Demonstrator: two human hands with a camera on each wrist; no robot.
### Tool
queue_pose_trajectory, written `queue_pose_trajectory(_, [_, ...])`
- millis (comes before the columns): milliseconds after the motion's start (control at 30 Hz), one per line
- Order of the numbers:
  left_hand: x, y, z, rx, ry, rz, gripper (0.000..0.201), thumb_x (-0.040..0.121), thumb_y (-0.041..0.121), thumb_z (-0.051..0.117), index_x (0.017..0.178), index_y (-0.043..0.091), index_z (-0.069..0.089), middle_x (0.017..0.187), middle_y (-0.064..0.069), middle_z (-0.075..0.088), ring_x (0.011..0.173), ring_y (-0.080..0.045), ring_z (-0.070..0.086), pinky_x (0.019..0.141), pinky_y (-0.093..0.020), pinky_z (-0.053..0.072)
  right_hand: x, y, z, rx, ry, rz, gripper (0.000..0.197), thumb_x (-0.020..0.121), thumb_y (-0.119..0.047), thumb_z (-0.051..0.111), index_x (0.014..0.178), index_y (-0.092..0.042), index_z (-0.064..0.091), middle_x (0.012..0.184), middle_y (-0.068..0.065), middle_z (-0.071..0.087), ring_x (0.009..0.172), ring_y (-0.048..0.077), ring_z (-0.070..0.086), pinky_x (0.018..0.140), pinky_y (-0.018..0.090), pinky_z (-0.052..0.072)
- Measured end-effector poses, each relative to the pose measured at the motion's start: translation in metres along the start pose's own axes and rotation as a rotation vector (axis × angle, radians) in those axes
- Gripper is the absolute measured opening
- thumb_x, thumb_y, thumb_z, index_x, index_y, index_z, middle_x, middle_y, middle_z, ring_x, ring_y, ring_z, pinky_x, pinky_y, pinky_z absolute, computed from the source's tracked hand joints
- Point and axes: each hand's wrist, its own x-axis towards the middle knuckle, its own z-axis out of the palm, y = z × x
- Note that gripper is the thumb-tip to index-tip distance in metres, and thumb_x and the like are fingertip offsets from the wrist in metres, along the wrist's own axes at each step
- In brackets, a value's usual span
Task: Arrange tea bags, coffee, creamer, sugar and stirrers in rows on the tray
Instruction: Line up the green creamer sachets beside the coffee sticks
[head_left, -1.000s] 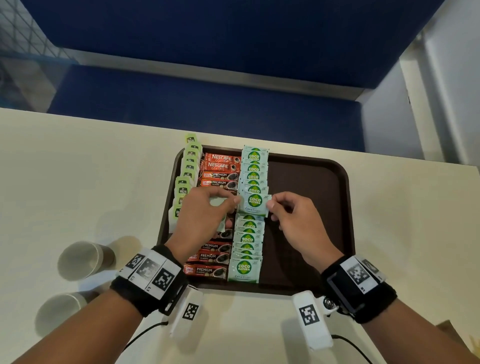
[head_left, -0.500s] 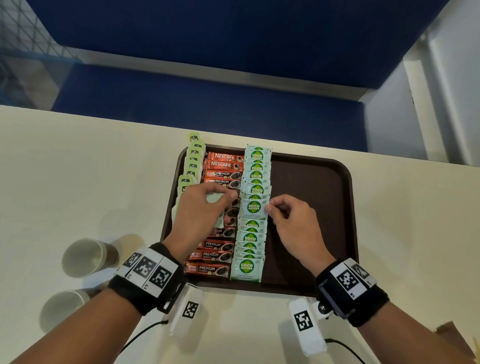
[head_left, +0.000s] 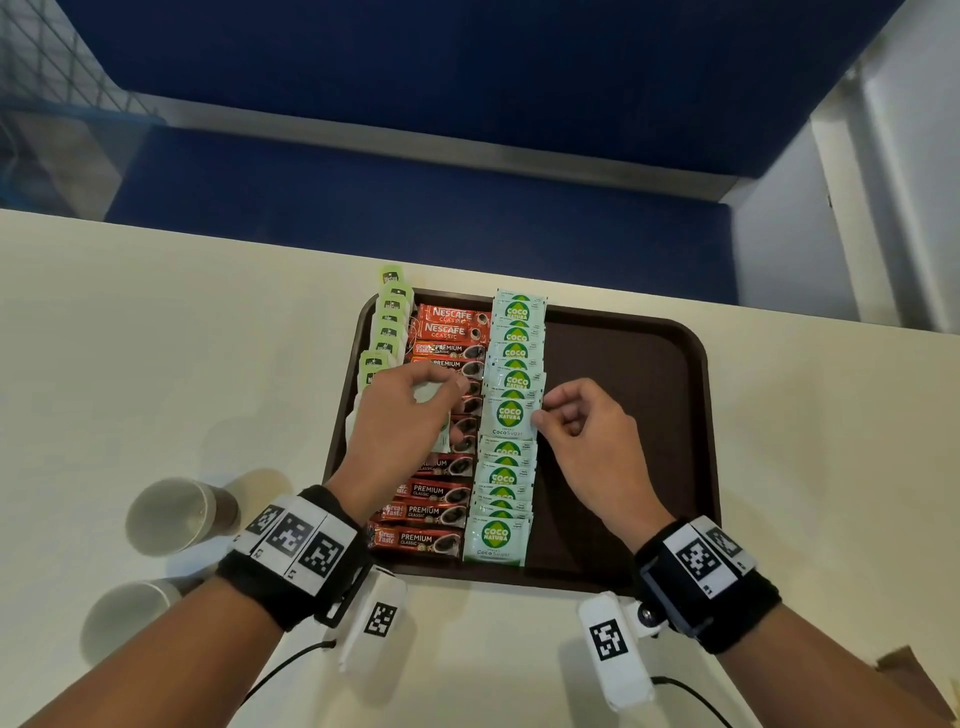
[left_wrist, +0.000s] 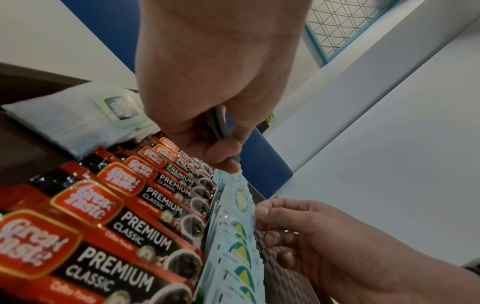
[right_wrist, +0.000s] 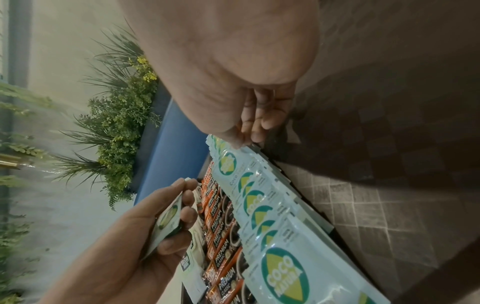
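A dark brown tray (head_left: 623, 364) holds three rows: green-tagged tea bags (head_left: 389, 322) at the left, red coffee sachets (head_left: 441, 358) beside them, then pale green Coco Natura sugar packets (head_left: 506, 478). My right hand (head_left: 543, 410) pinches the right edge of one sugar packet (head_left: 511, 415) lying mid-row; the thumb tip (left_wrist: 262, 211) sits on that edge. My left hand (head_left: 452, 395) hovers over the coffee row and grips a thin stack of spare sugar packets (right_wrist: 168, 218) between thumb and fingers. The tray's right half is bare.
Two paper cups (head_left: 171, 514) (head_left: 124, 618) stand on the cream table left of the tray. A brown object (head_left: 914, 680) shows at the bottom right corner. Beyond the table's far edge is a blue bench (head_left: 415, 208).
The sugar packet that both hands held tilted above the row now lies flat in line. My left fingers have come off it and drawn left; my right hand stays at its edge.
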Motion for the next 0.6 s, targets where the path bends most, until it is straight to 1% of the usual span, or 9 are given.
queue_pose_trajectory(100, [0.002,0.003,0.002,-0.149,-0.093,-0.068,0.025,0.108,0.008,0.052,0.116,0.018,0.074,0.114,-0.012,0.077,0.081,-0.021,0.08,0.063,-0.034,0.065,-0.002,-0.007,-0.004,0.034,0.052,-0.047,0.011,0.097,-0.023,0.078,0.099,-0.019,0.068,0.089,-0.002,0.07,0.074,-0.002,0.06,0.066,0.012,0.049])
queue_pose_trajectory(167, [0.003,0.004,0.004,-0.249,-0.169,-0.081,0.039,0.104,-0.003,0.046,0.127,0.018,0.07,0.124,-0.011,0.075,0.095,-0.02,0.081,0.076,-0.037,0.067,-0.006,-0.016,-0.005,0.103,0.01,-0.073,0.013,0.097,-0.03,0.078,0.1,-0.021,0.069,0.091,-0.004,0.072,0.081,0.002,0.064,0.069,0.015,0.052])
queue_pose_trajectory(233, [0.003,0.004,0.007,-0.25,-0.207,-0.011,0.042,0.107,-0.001,0.051,0.136,0.025,0.067,0.131,-0.006,0.074,0.109,-0.021,0.078,0.089,-0.042,0.066,-0.01,-0.027,-0.004,0.194,-0.114,-0.048,0.02,0.095,-0.039,0.079,0.104,-0.023,0.069,0.093,-0.004,0.075,0.085,0.011,0.071,0.071,0.024,0.057])
queue_pose_trajectory(300, [0.002,0.007,0.007,-0.132,-0.188,0.107,0.037,0.106,0.013,0.066,0.136,0.034,0.068,0.134,0.006,0.073,0.118,-0.017,0.074,0.098,-0.044,0.063,-0.012,-0.034,-0.002,0.248,-0.183,-0.006,0.024,0.093,-0.038,0.081,0.107,-0.022,0.069,0.095,0.002,0.077,0.084,0.021,0.077,0.069,0.032,0.059])
queue_pose_trajectory(333, [0.002,0.007,0.007,-0.091,-0.169,0.14,0.035,0.103,0.019,0.073,0.134,0.035,0.07,0.134,0.009,0.073,0.119,-0.015,0.074,0.097,-0.043,0.063,-0.012,-0.036,-0.002,0.27,-0.175,0.01,0.023,0.094,-0.033,0.082,0.108,-0.02,0.07,0.096,0.005,0.077,0.081,0.023,0.078,0.067,0.033,0.06])
queue_pose_trajectory(367, [0.001,0.009,0.007,-0.094,-0.15,0.142,0.035,0.1,0.02,0.077,0.132,0.032,0.072,0.133,0.007,0.074,0.115,-0.016,0.076,0.091,-0.041,0.065,-0.011,-0.036,-0.002,0.3,-0.159,0.025,0.02,0.094,-0.026,0.082,0.108,-0.017,0.07,0.097,0.009,0.077,0.078,0.022,0.078,0.065,0.032,0.06])
queue_pose_trajectory(467, [-0.003,0.017,0.007,-0.161,-0.136,0.068,0.031,0.095,0.017,0.082,0.124,0.021,0.072,0.133,-0.006,0.072,0.089,-0.023,0.083,0.064,-0.033,0.067,-0.008,-0.035,-0.007,0.41,-0.132,0.055,0.013,0.097,-0.011,0.078,0.109,-0.01,0.074,0.1,0.017,0.076,0.074,0.013,0.073,0.068,0.024,0.06])
queue_pose_trajectory(533, [-0.006,0.019,0.005,-0.148,-0.165,0.039,0.028,0.094,0.015,0.082,0.12,0.016,0.071,0.125,-0.008,0.075,0.075,-0.024,0.082,0.056,-0.031,0.065,-0.007,-0.032,-0.01,0.433,-0.107,0.04,0.01,0.099,-0.009,0.076,0.109,-0.01,0.076,0.101,0.016,0.077,0.077,0.012,0.071,0.072,0.023,0.061])
queue_pose_trajectory(600, [-0.007,0.02,0.004,-0.155,-0.201,0.011,0.025,0.094,0.013,0.082,0.116,0.012,0.07,0.111,-0.01,0.081,0.067,-0.023,0.08,0.052,-0.031,0.064,-0.008,-0.031,-0.011,0.438,-0.09,0.022,0.011,0.1,-0.011,0.074,0.11,-0.014,0.077,0.102,0.01,0.079,0.081,0.012,0.071,0.075,0.024,0.061])
